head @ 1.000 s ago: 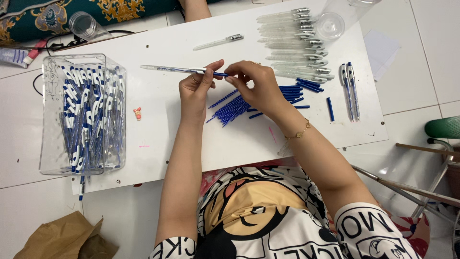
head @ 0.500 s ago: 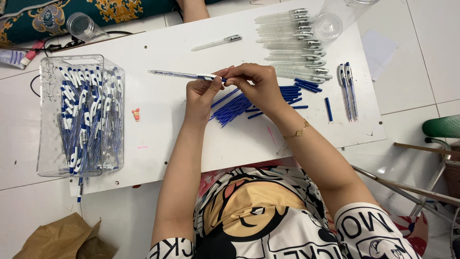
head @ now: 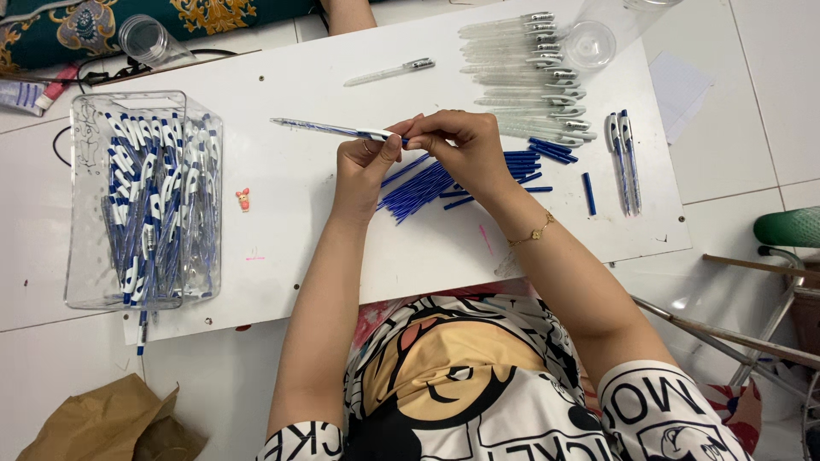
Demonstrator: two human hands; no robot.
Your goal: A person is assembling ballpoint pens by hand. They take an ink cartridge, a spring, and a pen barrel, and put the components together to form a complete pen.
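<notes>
My left hand and my right hand meet over the white board, both pinched on one blue and clear pen that points to the left. The right fingers grip its cap end. Under my hands lies a pile of blue refills. A row of clear pen barrels lies at the far right of the board, and two finished pens rest beside them.
A clear plastic bin full of blue and white pens stands at the left. A single clear barrel lies at the back. A clear cup stands far right, another cup far left. Brown paper lies on the floor.
The pen and both hands have shifted slightly right and toward me; the right fingers have closed tighter on the pen's end.
</notes>
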